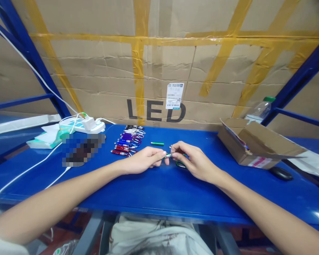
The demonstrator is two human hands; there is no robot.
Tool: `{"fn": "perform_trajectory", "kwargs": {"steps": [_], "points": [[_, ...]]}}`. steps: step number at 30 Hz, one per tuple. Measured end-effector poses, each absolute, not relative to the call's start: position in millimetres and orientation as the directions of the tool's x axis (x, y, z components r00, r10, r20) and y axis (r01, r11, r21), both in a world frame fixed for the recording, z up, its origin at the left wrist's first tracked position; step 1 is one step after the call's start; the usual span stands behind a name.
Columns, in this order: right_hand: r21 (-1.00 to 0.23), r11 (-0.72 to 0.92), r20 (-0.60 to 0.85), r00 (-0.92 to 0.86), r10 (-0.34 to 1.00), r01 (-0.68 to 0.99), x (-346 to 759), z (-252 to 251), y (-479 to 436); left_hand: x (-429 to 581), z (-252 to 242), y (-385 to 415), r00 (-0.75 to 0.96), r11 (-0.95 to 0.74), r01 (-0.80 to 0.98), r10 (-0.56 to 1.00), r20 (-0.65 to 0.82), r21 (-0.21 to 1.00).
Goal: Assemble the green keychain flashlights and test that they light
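Note:
My left hand [146, 159] pinches one end of a small green and silver keychain flashlight [168, 156] between thumb and fingers. The other end is gripped by my right hand [192, 159], and the fingers of both hands cover most of it. Under my right fingers shows a green carabiner clip [180, 164]; whether it is joined to the flashlight I cannot tell. A loose green tube [157, 143] lies on the blue table just beyond my hands. Left of it, several keychain flashlights [124, 141] in red, blue, purple, silver and black lie in a column, with carabiner clips on their right ends.
An open cardboard box [257, 145] stands at the right, with a black computer mouse [281, 173] in front. A bottle [260, 109] stands behind it. At the left are a power strip [87, 124], white cables and a tissue pack [45, 139]. Taped cardboard [108, 78] walls the back.

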State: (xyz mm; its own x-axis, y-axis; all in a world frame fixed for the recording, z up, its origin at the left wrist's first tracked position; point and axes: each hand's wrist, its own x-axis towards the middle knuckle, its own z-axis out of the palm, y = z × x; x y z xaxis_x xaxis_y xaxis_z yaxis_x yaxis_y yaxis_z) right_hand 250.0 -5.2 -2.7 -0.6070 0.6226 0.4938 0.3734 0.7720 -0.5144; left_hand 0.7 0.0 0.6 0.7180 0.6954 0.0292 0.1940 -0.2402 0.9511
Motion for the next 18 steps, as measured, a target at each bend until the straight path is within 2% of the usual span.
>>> {"fn": "perform_trajectory", "kwargs": {"steps": [2,3,5,6,8,10,12,15,18], "points": [[-0.47,0.804,0.537,-0.604,0.589,0.366,249.6,-3.4,-6.3,1.3,2.2,-1.1,0.748,-0.13,0.155,0.663,-0.03,0.979],[-0.462,0.809,0.55,-0.598,0.583,0.363,249.2,-3.8,-6.8,1.4,2.2,-1.5,0.747,-0.136,0.159,0.664,-0.03,0.978],[-0.498,0.788,0.546,-0.575,0.609,0.361,247.5,-4.9,-7.3,0.5,0.3,-1.7,0.707,-0.303,0.227,0.704,0.057,0.926],[-0.55,0.757,0.521,-0.563,0.642,0.354,246.1,-5.4,-7.5,-0.7,-1.7,-1.3,0.676,-0.438,0.282,0.722,0.148,0.854],[-0.706,0.643,0.435,-0.533,0.726,0.298,242.3,-6.4,-7.6,-4.2,-6.3,0.8,0.644,-0.698,0.411,0.678,0.355,0.586],[-0.859,0.478,0.334,-0.505,0.796,0.184,237.8,-7.1,-7.5,-8.5,-10.3,3.7,0.647,-0.828,0.449,0.561,0.517,0.336],[-0.939,0.334,0.253,-0.489,0.835,0.084,234.1,-7.3,-7.1,-11.9,-11.9,6.0,0.665,-0.87,0.464,0.466,0.584,0.166],[-0.972,0.231,0.185,-0.483,0.856,0.039,231.8,-7.6,-6.0,-13.4,-10.7,6.7,0.69,-0.879,0.476,0.384,0.613,0.015],[-0.964,0.255,0.191,-0.475,0.859,0.073,231.8,-8.4,-5.4,-12.3,-9.4,5.6,0.705,-0.876,0.48,0.356,0.614,-0.043]]}}
